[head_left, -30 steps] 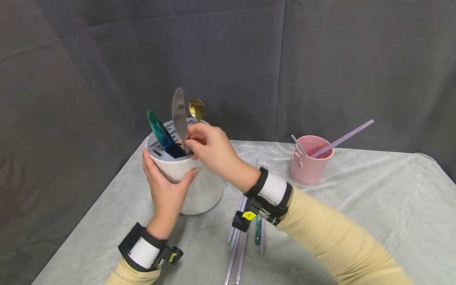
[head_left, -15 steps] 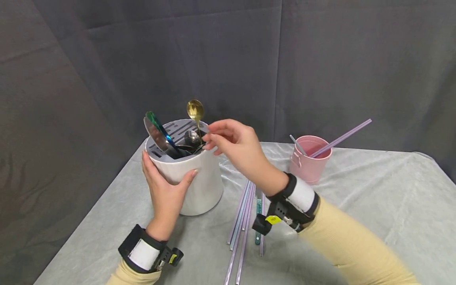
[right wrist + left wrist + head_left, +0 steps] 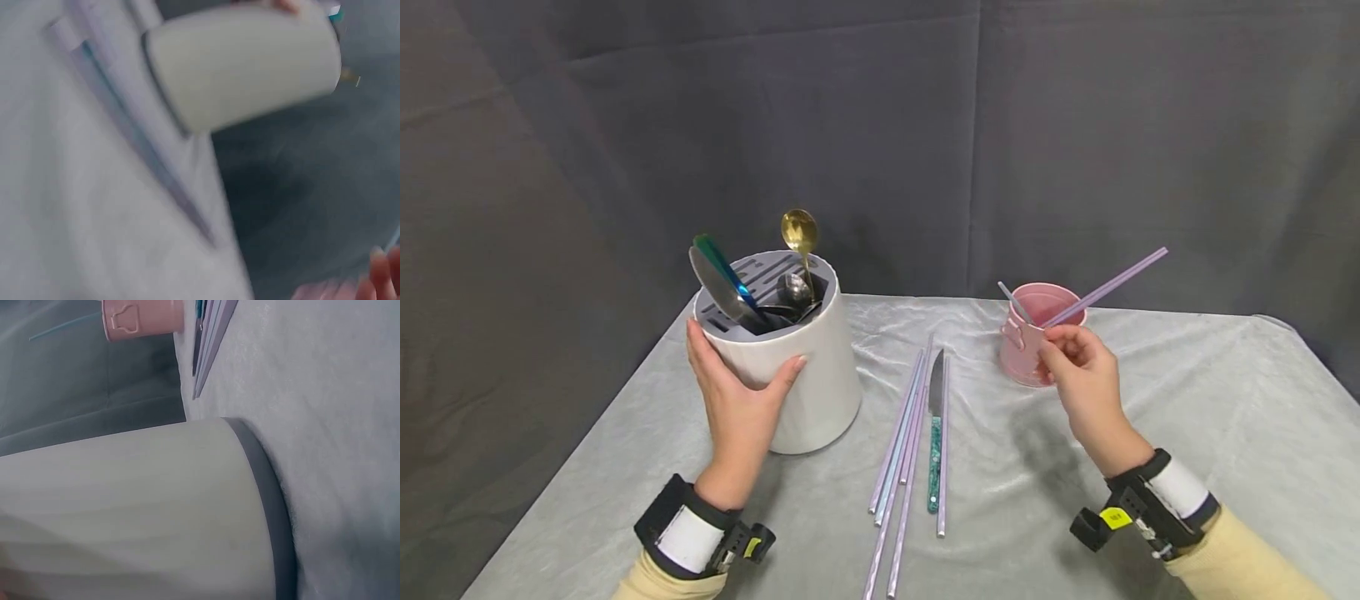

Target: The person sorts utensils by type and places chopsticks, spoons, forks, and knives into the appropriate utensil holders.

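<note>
In the head view, my left hand (image 3: 739, 417) grips the side of a white cutlery holder (image 3: 820, 375) with a slotted grey top, its thumb and fingers spread round the wall. Out of the holder stick a silver knife (image 3: 721, 287), a blue-green piece of cutlery behind it, a gold spoon (image 3: 799, 230) and a silver spoon (image 3: 793, 290). My right hand (image 3: 1086, 383) is at the front rim of a pink bucket (image 3: 1024, 362), fingers bent. Whether it pinches the rim or a chopstick is unclear; the right wrist view is blurred. Purple chopsticks (image 3: 1108, 285) and a grey stick (image 3: 1013, 300) lean in the bucket.
Between holder and bucket, several purple and bluish chopsticks (image 3: 898, 467) lie on the pale cloth (image 3: 1210, 433). Among them is a knife (image 3: 935, 442) with a teal handle. A dark curtain (image 3: 865, 150) hangs behind the table.
My right hand has let go of the silver knife, now leaning left in the holder, and has moved right to the pink bucket. My left hand stays on the holder.
</note>
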A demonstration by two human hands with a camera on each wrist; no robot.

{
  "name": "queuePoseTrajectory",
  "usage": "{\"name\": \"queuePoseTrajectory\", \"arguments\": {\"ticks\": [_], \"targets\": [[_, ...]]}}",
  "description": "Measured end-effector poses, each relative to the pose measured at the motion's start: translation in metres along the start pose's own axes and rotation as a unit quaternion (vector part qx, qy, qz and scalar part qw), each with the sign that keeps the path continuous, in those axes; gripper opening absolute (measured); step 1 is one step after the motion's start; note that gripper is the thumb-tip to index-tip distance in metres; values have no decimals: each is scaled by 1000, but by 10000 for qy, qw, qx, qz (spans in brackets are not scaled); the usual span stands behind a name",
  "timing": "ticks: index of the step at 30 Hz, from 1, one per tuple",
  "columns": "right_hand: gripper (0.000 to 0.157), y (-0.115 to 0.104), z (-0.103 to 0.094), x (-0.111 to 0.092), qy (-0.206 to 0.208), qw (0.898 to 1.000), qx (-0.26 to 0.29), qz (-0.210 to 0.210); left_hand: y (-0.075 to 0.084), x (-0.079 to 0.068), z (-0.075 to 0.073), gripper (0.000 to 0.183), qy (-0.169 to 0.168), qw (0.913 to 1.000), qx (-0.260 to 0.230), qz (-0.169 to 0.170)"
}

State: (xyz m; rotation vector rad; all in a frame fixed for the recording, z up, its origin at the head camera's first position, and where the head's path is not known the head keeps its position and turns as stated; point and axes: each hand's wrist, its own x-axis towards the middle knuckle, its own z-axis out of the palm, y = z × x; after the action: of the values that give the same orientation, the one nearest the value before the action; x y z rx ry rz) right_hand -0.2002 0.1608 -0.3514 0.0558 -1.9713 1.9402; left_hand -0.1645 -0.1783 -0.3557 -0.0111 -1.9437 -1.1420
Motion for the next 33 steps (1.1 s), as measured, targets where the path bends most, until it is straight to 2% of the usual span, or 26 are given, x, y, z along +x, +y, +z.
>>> {"name": "queuePoseTrajectory", "arguments": {"ticks": [2,4,6,8,10,13,17,21,26,29,31,33], "targets": [[18,12,-14,4,400,9977,-466,268,0,0,0,125,-14,10000,4,-22],[34,21,-24,9,519,9929,-921,538,1,0,0,124,-37,10000,-5,-50],[58,27,-30,16,294,9879,-1305,781,1,1,-1,122,-50,10000,-3,-54],[82,31,-33,23,-155,9835,-1545,926,1,1,-2,121,-67,10000,11,-56],[96,35,-32,32,-537,9813,-1624,884,1,1,-3,120,-121,9999,55,-69],[104,43,-29,44,-783,9844,-1489,523,1,0,-4,118,-269,9995,128,-104],[104,55,-25,57,-714,9907,-1155,85,3,-3,-7,117,-502,9982,243,-201],[101,65,-25,66,-638,9934,-948,-92,7,-9,-11,112,-362,9987,332,-160],[106,68,-29,71,-709,9913,-1106,-45,19,-17,-15,100,233,9984,51,503],[109,66,-30,72,-727,9889,-1298,48,26,-23,-13,87,549,9912,-191,1191],[106,65,-29,73,-704,9878,-1390,42,28,-28,-8,76,610,9833,-315,1687],[103,65,-27,74,-671,9872,-1447,29,30,-34,-1,65,414,9748,-447,2144]]}}
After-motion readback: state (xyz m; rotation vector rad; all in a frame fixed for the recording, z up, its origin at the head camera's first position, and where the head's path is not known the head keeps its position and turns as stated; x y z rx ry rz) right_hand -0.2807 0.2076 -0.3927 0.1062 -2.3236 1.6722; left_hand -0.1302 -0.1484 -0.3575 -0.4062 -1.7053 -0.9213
